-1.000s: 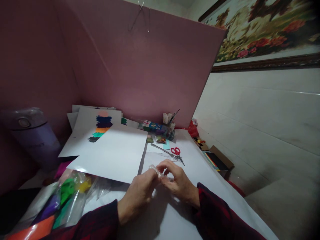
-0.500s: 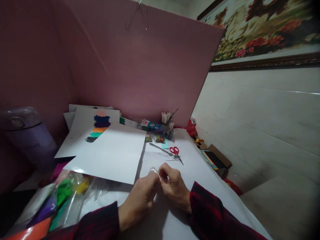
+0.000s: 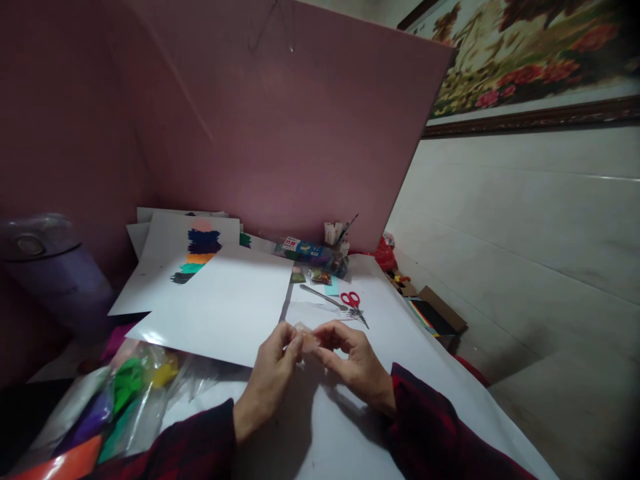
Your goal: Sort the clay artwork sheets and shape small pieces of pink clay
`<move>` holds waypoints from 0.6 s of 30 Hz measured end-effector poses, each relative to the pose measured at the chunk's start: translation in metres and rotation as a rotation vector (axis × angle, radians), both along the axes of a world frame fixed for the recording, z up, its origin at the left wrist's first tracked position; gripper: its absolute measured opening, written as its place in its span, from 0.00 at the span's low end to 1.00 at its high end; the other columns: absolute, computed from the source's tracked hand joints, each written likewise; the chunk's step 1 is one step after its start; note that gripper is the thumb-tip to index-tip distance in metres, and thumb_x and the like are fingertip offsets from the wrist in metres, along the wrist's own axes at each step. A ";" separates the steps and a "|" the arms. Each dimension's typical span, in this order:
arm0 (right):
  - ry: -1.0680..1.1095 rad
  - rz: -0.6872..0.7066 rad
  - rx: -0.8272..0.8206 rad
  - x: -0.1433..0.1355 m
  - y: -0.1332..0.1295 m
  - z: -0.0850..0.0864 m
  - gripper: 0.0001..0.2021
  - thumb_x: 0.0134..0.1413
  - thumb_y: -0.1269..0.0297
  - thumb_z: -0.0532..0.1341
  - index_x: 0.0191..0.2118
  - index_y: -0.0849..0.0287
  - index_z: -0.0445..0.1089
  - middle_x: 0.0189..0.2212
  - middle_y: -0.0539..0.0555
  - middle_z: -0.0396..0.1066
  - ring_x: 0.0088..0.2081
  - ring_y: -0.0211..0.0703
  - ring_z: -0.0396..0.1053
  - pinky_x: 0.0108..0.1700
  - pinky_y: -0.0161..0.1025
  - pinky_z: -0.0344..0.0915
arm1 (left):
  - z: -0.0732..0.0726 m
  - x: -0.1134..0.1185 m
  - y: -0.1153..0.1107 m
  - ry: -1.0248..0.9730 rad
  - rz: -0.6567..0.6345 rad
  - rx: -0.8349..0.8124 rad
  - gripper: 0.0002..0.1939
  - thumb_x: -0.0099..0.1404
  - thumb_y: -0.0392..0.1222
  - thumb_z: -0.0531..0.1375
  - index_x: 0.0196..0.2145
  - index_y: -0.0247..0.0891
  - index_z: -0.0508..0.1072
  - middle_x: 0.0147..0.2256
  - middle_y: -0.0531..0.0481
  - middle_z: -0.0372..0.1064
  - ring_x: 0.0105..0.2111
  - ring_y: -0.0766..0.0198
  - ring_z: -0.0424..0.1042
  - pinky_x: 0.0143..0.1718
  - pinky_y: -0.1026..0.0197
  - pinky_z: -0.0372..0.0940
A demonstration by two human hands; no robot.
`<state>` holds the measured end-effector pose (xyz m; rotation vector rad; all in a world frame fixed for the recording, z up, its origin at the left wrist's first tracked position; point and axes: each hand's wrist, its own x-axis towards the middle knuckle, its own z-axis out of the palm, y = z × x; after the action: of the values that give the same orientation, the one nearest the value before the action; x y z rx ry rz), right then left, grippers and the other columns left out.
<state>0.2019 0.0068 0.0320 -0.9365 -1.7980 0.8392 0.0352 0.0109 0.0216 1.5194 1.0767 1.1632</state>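
Note:
Between my two hands is a small clear plastic bag [image 3: 307, 340] with something pale pinkish in it, too small to make out. My left hand [image 3: 274, 370] pinches its left side with thumb and forefinger. On the other side, the fingertips of my right hand [image 3: 353, 363] grip it too. Both hands are held over the white tabletop [image 3: 345, 447]. Beyond them lie red-handled scissors [image 3: 351, 301], a grey metal spatula-like tool [image 3: 323, 297] and a small heap of thin metal pins or wires [image 3: 354, 315].
White paper sheets [image 3: 220, 307], one painted with colour bands, lie to the left. Bags of coloured clay-like material [image 3: 130, 387] are at lower left, near a lilac bottle [image 3: 60, 273]. A plastic pack [image 3: 305, 250] and brushes [image 3: 345, 230] stand at the back. An open cardboard box [image 3: 437, 310] is at right.
My hands have turned and moved slightly apart, so the small bag between them now shows more. My left hand has shifted a little left. The objects on the table stay put.

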 end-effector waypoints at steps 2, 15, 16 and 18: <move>-0.038 -0.054 0.082 0.000 0.002 -0.005 0.03 0.52 0.69 0.61 0.33 0.61 0.71 0.26 0.51 0.68 0.28 0.36 0.64 0.31 0.34 0.62 | -0.001 0.000 -0.001 0.019 -0.057 0.009 0.16 0.65 0.51 0.52 0.24 0.39 0.58 0.24 0.56 0.55 0.25 0.67 0.55 0.27 0.64 0.54; 0.028 0.076 -0.179 0.005 0.006 -0.007 0.23 0.43 0.74 0.62 0.48 0.56 0.63 0.48 0.56 0.65 0.42 0.41 0.66 0.41 0.39 0.66 | 0.010 -0.011 -0.002 0.296 -0.419 0.212 0.10 0.64 0.37 0.49 0.24 0.40 0.55 0.23 0.55 0.58 0.24 0.67 0.54 0.26 0.63 0.51; 0.023 0.166 -0.242 0.006 0.007 -0.007 0.23 0.44 0.74 0.61 0.50 0.57 0.63 0.46 0.56 0.67 0.42 0.41 0.67 0.41 0.39 0.66 | 0.009 -0.011 -0.003 0.326 -0.436 0.216 0.09 0.63 0.36 0.49 0.25 0.40 0.55 0.23 0.55 0.58 0.24 0.66 0.54 0.26 0.63 0.51; -0.002 0.276 -0.263 0.006 0.007 -0.007 0.21 0.45 0.75 0.59 0.48 0.59 0.66 0.40 0.54 0.70 0.38 0.40 0.68 0.40 0.39 0.66 | 0.007 -0.010 -0.005 0.382 -0.448 0.224 0.08 0.62 0.34 0.49 0.25 0.41 0.55 0.24 0.54 0.58 0.24 0.66 0.54 0.27 0.62 0.51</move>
<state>0.2084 0.0136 0.0253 -0.8624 -1.8743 1.2732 0.0248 0.0057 0.0281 2.0883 0.7963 0.7130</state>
